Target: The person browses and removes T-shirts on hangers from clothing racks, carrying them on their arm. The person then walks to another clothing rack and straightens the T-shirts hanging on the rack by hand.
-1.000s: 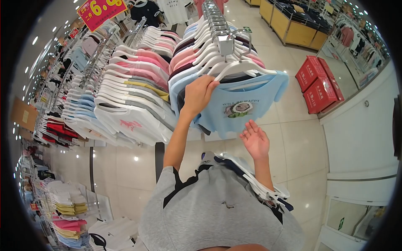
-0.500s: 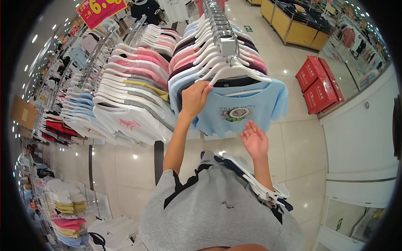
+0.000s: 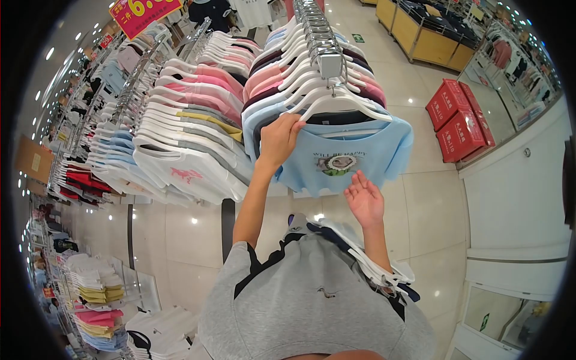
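A light blue T-shirt (image 3: 342,144) with a printed patch on its chest faces me at the front of the rack, on a white hanger (image 3: 337,103). My left hand (image 3: 279,139) is closed on the shirt's left shoulder, right at the end of that hanger. Just below the print, my right hand (image 3: 365,199) is held palm up, fingers stretched out and holding nothing. Over my right forearm hang several white hangers (image 3: 384,277) with white and dark garments, partly hidden beside my grey shirt.
Behind the blue shirt, a metal rail (image 3: 313,27) carries several tops on hangers. To the left runs another row of shirts (image 3: 192,141), with folded stacks (image 3: 99,294) lower down. Red boxes (image 3: 457,123) stand on the floor at right, near a white cabinet (image 3: 516,204).
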A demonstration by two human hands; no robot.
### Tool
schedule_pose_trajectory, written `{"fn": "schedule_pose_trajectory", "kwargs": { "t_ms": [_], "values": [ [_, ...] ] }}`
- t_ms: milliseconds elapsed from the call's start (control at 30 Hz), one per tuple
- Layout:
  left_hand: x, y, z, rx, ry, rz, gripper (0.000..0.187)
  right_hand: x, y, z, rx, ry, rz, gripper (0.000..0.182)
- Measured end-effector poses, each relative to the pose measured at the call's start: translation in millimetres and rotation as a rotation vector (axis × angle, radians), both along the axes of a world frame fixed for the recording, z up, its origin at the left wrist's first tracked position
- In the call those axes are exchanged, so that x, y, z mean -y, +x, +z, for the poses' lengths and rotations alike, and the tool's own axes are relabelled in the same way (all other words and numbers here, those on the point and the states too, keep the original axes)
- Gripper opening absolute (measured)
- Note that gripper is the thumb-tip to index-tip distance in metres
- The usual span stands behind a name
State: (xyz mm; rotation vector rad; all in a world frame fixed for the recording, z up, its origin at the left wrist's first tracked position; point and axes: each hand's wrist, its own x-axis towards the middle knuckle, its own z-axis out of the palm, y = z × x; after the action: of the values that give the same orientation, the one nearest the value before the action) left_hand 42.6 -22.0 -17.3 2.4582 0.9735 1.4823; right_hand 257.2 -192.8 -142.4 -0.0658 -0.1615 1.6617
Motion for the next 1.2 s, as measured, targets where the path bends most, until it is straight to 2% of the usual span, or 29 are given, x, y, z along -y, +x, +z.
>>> {"fn": "schedule_pose_trajectory", "kwargs": {
  "t_ms": [133, 200, 267, 333, 367, 400, 433, 500, 533, 600, 700, 833, 900, 967, 1067, 1100, 1133, 1200],
  "values": [
    [4, -1, -1, 0.027, -0.046, -0.02, 0.015, 0, 0, -1, -0.014, 0.002, -0.001, 0.04],
    [15, 3, 4, 0.049, 0.108, 0.149, 0.012, 1, 2, -1, -0.017, 0.003, -0.003, 0.04],
    [39, 7, -4, -0.032, 0.294, 0.281, 0.018, -2, 4, -4, -0.031, -0.007, -0.012, 0.04],
    [89, 13, -31, -0.144, -0.01, -0.192, 0.047, -3, 5, -9, -0.055, -0.029, -0.017, 0.04],
    [114, 25, -61, -0.195, -0.073, -0.365, 0.045, -4, 5, -12, -0.076, -0.057, -0.016, 0.04],
    [146, 35, -80, -0.43, -0.414, -0.538, 0.043, -6, 5, -14, -0.076, -0.057, -0.012, 0.04],
    [165, 44, -79, -0.484, -0.362, -0.817, 0.037, -8, 5, -16, -0.078, -0.065, -0.02, 0.039],
    [189, 53, -106, -0.692, -0.405, -0.985, 0.033, -10, 7, -17, -0.076, -0.078, -0.026, 0.039],
    [190, 57, -119, -0.688, -0.407, -0.984, 0.033, -11, 7, -16, -0.082, -0.081, -0.025, 0.038],
    [191, 59, -126, -0.47, -0.594, -1.025, 0.03, -11, 5, -16, -0.092, -0.087, -0.019, 0.037],
    [189, 59, -121, -0.39, -0.675, -1.071, 0.028, -14, 4, -15, -0.084, -0.085, -0.014, 0.037],
    [184, 63, -128, -0.422, -0.646, -1.075, 0.027, -15, 4, -16, -0.083, -0.117, -0.02, 0.037],
    [170, 65, -122, -0.473, -0.698, -0.75, 0.025, -13, 9, -21, -0.075, -0.128, -0.026, 0.037],
    [154, 61, -113, -0.419, -0.663, -0.617, 0.023, -11, 18, -27, -0.06, -0.054, -0.081, 0.039],
    [127, 54, -84, -0.439, -0.559, -0.292, 0.024, 4, 13, 4, -0.018, -0.055, -0.188, 0.043],
    [114, 52, -77, -0.34, -0.468, -0.265, 0.022, 6, 9, 15, -0.019, -0.056, -0.186, 0.043],
    [102, 50, -69, -0.242, -0.379, -0.238, 0.021, 10, 3, 25, 0.11, -0.032, -0.191, 0.044],
    [90, 45, -34, -0.155, -0.344, -0.213, 0.02, 17, -5, 54, 0.269, -0.003, -0.134, 0.045]
  ]
}}
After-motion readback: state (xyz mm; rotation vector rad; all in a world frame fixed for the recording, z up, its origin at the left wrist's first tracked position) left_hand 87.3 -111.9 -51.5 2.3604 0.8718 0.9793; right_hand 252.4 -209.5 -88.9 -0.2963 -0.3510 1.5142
